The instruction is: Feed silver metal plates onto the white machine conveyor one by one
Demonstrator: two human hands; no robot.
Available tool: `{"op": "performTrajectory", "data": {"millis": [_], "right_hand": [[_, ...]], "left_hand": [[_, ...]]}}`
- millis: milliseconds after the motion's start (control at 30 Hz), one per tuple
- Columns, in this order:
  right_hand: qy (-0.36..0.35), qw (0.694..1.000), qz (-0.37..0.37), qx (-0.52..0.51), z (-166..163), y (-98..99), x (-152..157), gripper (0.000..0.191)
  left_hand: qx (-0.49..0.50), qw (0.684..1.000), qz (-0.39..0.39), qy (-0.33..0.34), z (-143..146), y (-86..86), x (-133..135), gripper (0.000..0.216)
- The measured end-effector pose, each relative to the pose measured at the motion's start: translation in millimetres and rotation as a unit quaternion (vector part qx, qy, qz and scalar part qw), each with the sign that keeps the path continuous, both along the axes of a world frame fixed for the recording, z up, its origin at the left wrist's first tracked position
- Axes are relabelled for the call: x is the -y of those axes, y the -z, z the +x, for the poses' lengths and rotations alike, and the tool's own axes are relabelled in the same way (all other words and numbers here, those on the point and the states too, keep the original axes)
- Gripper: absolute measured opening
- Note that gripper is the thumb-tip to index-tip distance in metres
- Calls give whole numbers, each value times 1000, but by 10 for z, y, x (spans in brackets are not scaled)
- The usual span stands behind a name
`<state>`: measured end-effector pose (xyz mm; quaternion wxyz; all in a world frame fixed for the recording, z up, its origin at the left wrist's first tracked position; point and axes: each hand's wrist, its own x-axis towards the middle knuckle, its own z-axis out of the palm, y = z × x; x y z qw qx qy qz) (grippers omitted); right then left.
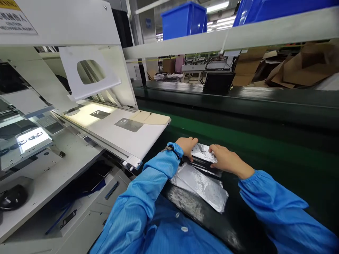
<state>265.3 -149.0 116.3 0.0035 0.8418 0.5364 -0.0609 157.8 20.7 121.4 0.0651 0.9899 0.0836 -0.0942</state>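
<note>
Both hands rest on a small stack of shiny silver plates [203, 153] lying on the dark belt edge in front of me. My left hand [186, 146] grips the stack's left end with curled fingers. My right hand [225, 159] holds the right end, fingers wrapped over the top plate. A second pile of silver film-covered plates [203, 185] lies just nearer to me, below the hands. Both arms wear blue sleeves; a blue strap circles the left wrist.
A green conveyor belt [238, 141] runs across from left to far right. A white machine table [132, 139] with two grey plates stands at left under a raised white hood. Blue bins [184, 19] sit on an overhead shelf. Cardboard boxes lie at the far right.
</note>
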Motion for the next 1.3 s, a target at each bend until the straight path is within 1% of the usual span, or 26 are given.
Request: {"op": "performTrajectory", "data": {"millis": [67,133,167,200,233,267,300,333,367,433,500,533,600,667,733,800,867,933,1000,1067,1133,1167,1233,1300], "right_hand": [[5,999,40,23,-40,6,108,51],[11,992,114,50,-149,46,273,53],[8,988,145,50,-230,84,367,51],[0,986,160,36,-325,134,460,49],[-14,988,153,6,-428,197,544,46],[-27,991,131,-27,-531,267,615,45],[-34,992,105,-53,-628,342,668,47],[-35,994,80,-67,-712,415,700,51],[-32,995,58,-68,-779,480,714,57],[-20,998,31,-49,-853,577,700,65],[-12,999,17,-39,-862,626,664,68],[-8,999,12,-43,-852,637,649,69],[-1,998,8,-61,-823,646,640,69],[2,997,10,-80,-804,648,664,69],[-2,995,20,-98,-805,644,704,68],[1,992,41,-117,-828,625,733,67],[7,987,81,-138,-871,589,723,66],[12,979,130,-157,-932,548,662,62],[18,970,177,-167,-1010,522,557,57],[27,958,226,-174,-1116,530,427,57],[22,940,285,-186,-1254,571,292,63],[11,929,314,-194,-1331,599,226,66],[-35,912,347,-218,-1479,646,105,72],[-98,903,341,-242,-1573,646,-5,76]], "left_hand": [[25,999,-22,-8,-72,14,-6,92],[78,995,-50,-38,-234,50,26,105],[114,990,-60,-61,-346,84,65,107],[158,981,-65,-90,-474,136,121,102],[202,971,-68,-113,-613,208,195,88],[240,960,-71,-123,-756,303,283,68],[266,953,-76,-121,-896,419,379,46],[274,952,-87,-106,-1026,551,479,30],[272,953,-100,-87,-1142,689,575,21],[267,953,-125,-68,-1312,947,736,15],[282,946,-140,-77,-1398,1134,833,15],[290,942,-146,-83,-1416,1193,855,16],[306,935,-154,-90,-1424,1258,859,19],[320,929,-161,-89,-1426,1278,839,21],[351,917,-167,-89,-1440,1277,831,25],[395,894,-191,-89,-1467,1248,853,29],[426,864,-253,-93,-1496,1176,897,33],[431,822,-352,-123,-1520,1063,940,41],[427,763,-450,-183,-1540,938,957,51],[441,705,-496,-249,-1558,838,938,52],[473,657,-512,-288,-1574,780,886,55],[481,636,-528,-291,-1583,763,851,59],[463,599,-598,-262,-1610,736,768,67],[423,575,-663,-224,-1660,696,667,67]]}}
